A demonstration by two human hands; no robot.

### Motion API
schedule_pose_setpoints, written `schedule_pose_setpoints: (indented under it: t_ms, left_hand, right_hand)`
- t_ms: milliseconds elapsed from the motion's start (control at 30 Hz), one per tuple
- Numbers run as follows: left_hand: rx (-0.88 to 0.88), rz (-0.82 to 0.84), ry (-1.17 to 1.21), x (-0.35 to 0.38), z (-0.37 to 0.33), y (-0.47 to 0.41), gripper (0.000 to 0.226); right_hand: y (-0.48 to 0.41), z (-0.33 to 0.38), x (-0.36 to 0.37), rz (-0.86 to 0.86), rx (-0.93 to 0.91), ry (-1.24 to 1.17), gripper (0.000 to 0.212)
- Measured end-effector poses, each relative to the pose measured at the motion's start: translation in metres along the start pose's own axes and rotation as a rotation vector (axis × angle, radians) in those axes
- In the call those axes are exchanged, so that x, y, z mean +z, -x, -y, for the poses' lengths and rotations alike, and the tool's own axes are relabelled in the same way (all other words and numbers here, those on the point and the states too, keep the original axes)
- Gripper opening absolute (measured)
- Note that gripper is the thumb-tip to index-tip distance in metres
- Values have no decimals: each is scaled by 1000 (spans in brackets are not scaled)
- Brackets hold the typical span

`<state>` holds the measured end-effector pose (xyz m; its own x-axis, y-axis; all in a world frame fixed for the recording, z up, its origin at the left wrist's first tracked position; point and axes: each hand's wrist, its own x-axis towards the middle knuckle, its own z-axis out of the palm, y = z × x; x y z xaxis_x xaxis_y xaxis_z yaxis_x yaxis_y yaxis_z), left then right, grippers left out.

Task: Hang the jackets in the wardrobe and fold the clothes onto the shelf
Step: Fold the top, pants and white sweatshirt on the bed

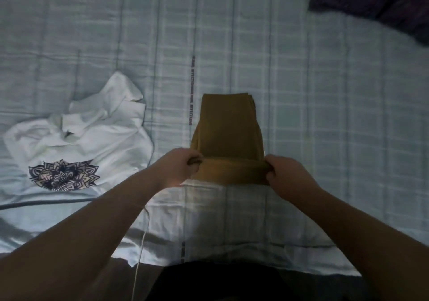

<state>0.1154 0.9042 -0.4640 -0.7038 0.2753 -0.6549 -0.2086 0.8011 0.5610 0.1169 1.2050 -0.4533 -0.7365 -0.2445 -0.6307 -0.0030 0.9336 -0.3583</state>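
**Both hands on the near edge of a folded mustard garment**

A bed [325, 91] covered with a pale checked sheet fills the view. On its left part lies a white hooded top [111, 138], crumpled, with a dark flower-like print facing up. At the centre a mustard-brown garment [227, 128] lies folded into a narrow stack on the sheet, well apart from the white top. A dark purple cloth [383, 1] sits at the far right corner. The left hand [176, 169] and right hand [286, 173] each have a closed grip, fingers curled round the garment's near corners, that edge raised slightly. A thin white cable [140, 242] hangs beside the left forearm.
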Motion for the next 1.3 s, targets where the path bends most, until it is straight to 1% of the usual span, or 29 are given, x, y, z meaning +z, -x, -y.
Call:
schedule_pose_setpoints:
  t_ms: [33,133,233,367,433,567,633,667,700,733,767,833,867,900,967,1033,1133,1300]
  left_hand:
    - [-28,-45,73,-13,-1,-11,13]
    - [-75,-184,243,-47,-4,-43,17]
    - [-100,-272,335,-66,3,-80,5]
    - [-188,-389,517,-71,15,-130,8]
    - [-238,-431,522,-68,19,-150,18]
    - [-321,-517,467,-53,22,-178,28]
    - [-337,-574,378,-44,21,-178,38]
    - [-305,-624,283,-38,21,-176,43]
    - [-236,-685,160,-31,18,-171,45]
    - [-141,-734,29,-24,14,-166,45]
    - [-37,-753,-92,-16,9,-161,46]
    - [136,-696,-259,0,0,-156,49]
    - [172,-643,-312,8,-3,-156,52]
    - [171,-591,-355,15,-3,-159,55]
    - [123,-516,-414,26,3,-167,59]
    - [90,-477,-444,31,12,-177,60]
    - [103,-454,-473,37,25,-187,61]
    - [147,-506,-460,45,37,-196,60]
  right_hand:
    - [-14,2,-12,-34,8,-36,13]
    - [-58,5,-44,-154,60,-149,14]
    - [-106,2,-63,-274,91,-260,15]
    - [-163,-6,-64,-352,133,-337,18]
    - [-185,-11,-57,-367,181,-377,21]
    - [-211,-21,-35,-343,294,-474,29]
    - [-211,-22,-27,-416,297,-442,34]
    - [-208,-21,-24,-489,269,-398,36]
    - [-203,-18,-22,-564,215,-349,37]
    - [-196,-14,-19,-619,141,-296,38]
    - [-190,-8,-15,-638,58,-230,40]
    - [-181,3,-5,-590,-98,-43,45]
    - [-180,6,4,-548,-162,57,49]
    - [-181,7,11,-500,-201,141,52]
    - [-187,4,24,-410,-199,242,56]
    - [-195,-5,31,-375,-158,273,59]
    - [-206,-20,39,-373,-144,306,61]
    - [-217,-28,51,-439,-197,287,59]
